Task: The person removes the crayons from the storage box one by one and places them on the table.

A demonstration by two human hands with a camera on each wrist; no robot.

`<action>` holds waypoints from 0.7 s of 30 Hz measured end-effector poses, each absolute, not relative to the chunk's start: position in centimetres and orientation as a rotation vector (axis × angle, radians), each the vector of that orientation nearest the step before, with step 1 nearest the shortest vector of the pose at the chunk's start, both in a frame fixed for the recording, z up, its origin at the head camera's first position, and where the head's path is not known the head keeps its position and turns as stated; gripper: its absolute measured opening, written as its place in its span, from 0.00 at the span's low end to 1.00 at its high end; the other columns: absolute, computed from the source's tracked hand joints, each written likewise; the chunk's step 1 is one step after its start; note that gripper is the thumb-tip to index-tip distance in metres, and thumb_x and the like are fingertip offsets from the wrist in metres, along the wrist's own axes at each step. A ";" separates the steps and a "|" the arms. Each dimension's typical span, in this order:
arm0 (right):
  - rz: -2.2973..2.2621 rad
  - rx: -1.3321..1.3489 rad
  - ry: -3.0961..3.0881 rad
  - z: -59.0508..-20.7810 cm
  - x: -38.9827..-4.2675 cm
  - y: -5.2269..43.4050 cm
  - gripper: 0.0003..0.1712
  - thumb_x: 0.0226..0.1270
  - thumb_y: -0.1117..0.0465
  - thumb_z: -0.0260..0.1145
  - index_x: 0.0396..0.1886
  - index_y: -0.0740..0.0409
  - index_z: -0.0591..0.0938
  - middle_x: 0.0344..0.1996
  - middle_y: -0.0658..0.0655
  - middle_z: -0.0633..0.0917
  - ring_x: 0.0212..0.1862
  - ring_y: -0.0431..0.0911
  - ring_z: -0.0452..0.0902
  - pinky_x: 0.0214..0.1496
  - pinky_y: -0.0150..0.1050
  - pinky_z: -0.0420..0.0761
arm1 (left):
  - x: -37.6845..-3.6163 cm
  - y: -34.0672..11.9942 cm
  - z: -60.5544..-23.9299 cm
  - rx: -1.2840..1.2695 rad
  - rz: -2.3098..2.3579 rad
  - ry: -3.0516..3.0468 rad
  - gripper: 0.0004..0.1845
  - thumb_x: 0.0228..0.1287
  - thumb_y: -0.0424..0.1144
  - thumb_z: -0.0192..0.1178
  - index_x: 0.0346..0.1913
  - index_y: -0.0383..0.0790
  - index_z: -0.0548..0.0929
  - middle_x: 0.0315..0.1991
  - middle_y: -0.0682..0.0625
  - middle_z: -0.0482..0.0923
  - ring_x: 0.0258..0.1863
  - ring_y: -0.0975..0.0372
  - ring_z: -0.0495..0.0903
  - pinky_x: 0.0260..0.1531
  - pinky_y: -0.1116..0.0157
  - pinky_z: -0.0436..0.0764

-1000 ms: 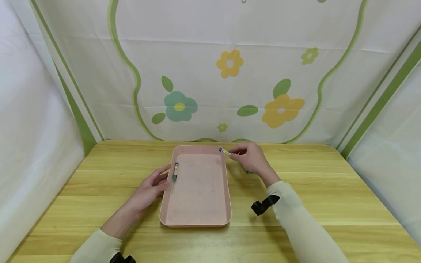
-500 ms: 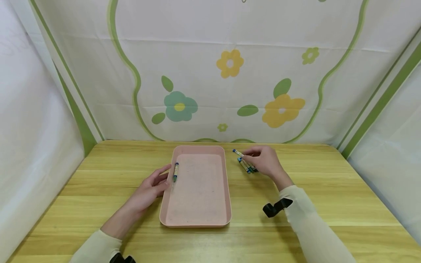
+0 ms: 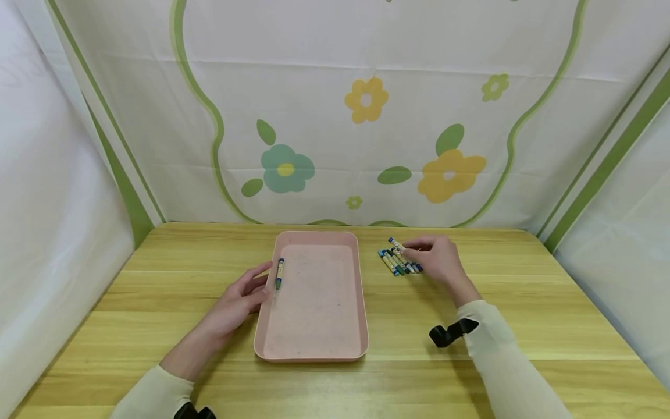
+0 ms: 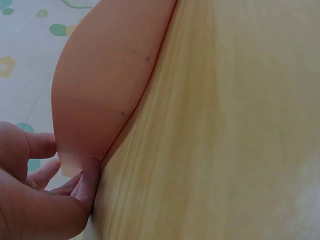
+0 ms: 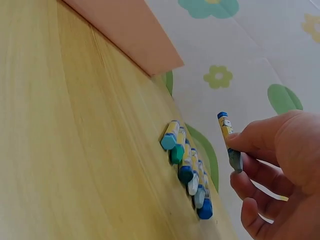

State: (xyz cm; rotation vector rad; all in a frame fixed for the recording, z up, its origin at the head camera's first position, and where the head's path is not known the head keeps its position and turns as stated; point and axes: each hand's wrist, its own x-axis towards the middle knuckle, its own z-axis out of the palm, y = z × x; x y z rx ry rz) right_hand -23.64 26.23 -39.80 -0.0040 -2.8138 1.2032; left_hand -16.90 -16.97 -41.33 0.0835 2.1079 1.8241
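Note:
My right hand (image 3: pixel 438 259) pinches a crayon (image 5: pixel 224 125) with a yellow wrapper, blue end and dull grey-green tip between thumb and fingers. Just beyond the tray's right side, a row of several crayons (image 3: pixel 396 265) lies side by side on the table, close under that hand; in the right wrist view their ends show light blue, green, dark teal, whitish and blue. A pink tray (image 3: pixel 314 314) stands in the middle, with one green crayon (image 3: pixel 280 273) along its left wall. Fingers of my left hand (image 3: pixel 238 302) rest against the tray's outer left side, loosely spread.
The wooden table (image 3: pixel 445 378) ends at a white cloth backdrop (image 3: pixel 324 116) printed with flowers. White cloth also hangs on the left and right. A black camera mount (image 3: pixel 452 333) sits on the right wrist.
My right hand has moved right from the tray's far right corner to over the crayon row, still pinching the crayon, so more of the row shows. The left hand and tray have stayed put.

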 end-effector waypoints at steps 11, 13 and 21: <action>1.216 -0.203 -2.806 -40.4 -23.3 27.2 0.17 0.71 0.51 0.73 0.53 0.53 0.92 0.51 0.60 0.92 0.54 0.54 0.86 0.50 0.40 0.80 | -16.9 -16.9 -41.3 0.066 1.826 2.095 0.33 0.84 0.37 0.52 0.85 0.51 0.57 0.84 0.37 0.57 0.80 0.44 0.66 0.62 0.66 0.78; 1.240 -0.256 -2.803 -40.5 -23.3 27.3 0.17 0.72 0.51 0.72 0.54 0.53 0.92 0.53 0.61 0.92 0.57 0.55 0.85 0.53 0.43 0.81 | -16.9 -16.9 -41.3 0.063 1.824 2.095 0.34 0.84 0.37 0.52 0.85 0.51 0.57 0.84 0.37 0.57 0.80 0.44 0.66 0.62 0.66 0.78; 1.255 -0.382 -2.785 -41.2 -23.3 27.7 0.17 0.72 0.52 0.72 0.53 0.56 0.92 0.59 0.64 0.89 0.68 0.61 0.78 0.71 0.58 0.75 | -16.9 -16.9 -41.3 0.063 1.825 2.098 0.34 0.83 0.37 0.52 0.85 0.51 0.57 0.84 0.36 0.57 0.80 0.44 0.65 0.62 0.66 0.78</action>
